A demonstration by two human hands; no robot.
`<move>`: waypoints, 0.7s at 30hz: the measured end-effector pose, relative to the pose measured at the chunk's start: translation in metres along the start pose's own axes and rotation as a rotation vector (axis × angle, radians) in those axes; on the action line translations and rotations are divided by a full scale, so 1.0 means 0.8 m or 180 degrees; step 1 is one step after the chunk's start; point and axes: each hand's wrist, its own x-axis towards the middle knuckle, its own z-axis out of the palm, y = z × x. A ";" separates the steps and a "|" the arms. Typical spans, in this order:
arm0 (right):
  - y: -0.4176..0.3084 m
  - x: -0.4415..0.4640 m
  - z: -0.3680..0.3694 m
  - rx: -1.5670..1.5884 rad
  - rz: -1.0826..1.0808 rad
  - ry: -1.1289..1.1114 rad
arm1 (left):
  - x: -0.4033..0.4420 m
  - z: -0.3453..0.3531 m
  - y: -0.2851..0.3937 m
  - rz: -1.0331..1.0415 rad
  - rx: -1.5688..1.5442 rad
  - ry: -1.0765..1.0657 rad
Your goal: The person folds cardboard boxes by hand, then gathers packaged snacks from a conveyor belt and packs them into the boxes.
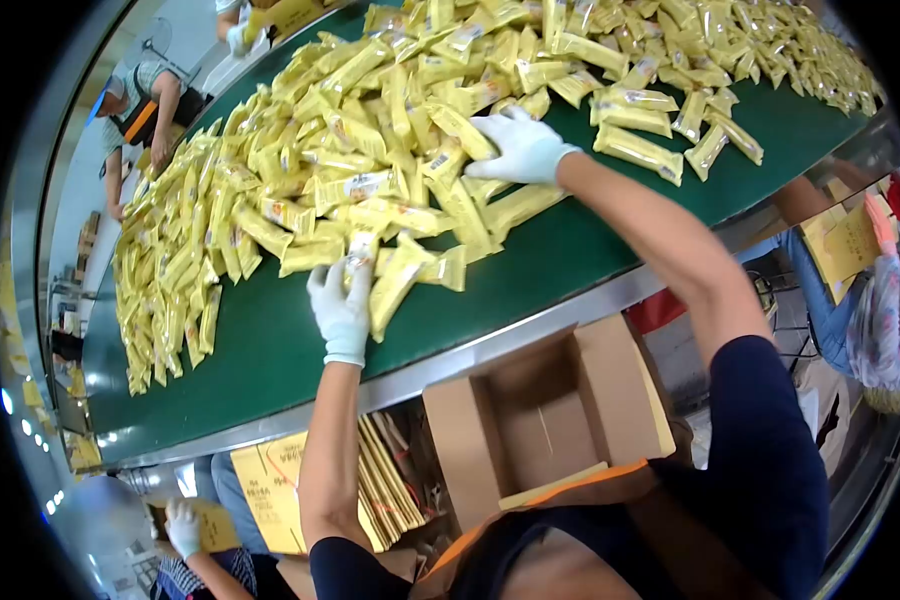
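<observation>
Long yellow wrapped snack packets [365, 187] lie in a heap on the green conveyor belt [530, 290]. My left hand [340, 312], in a white glove, is at the near edge of the heap, its fingers closed on the end of one packet [361, 248]. Beside it, another packet [398, 285] lies slanted on the belt. Farther right, my right hand [523, 150], also gloved, reaches over the heap with thumb and fingers around the end of a packet [461, 131]. The fingertips of both hands are partly hidden among the wrappers.
An open cardboard box [540, 420] stands below the belt's metal edge [400, 387], in front of me. Folded yellow cartons [275, 490] stand to its left. Co-workers are across the belt [160, 105], at lower left [185, 530] and at right [880, 300].
</observation>
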 end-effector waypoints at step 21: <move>0.027 -0.185 -0.066 0.0155 -0.1528 0.0238 | -0.054 -0.076 0.114 0.1854 0.0433 -0.0851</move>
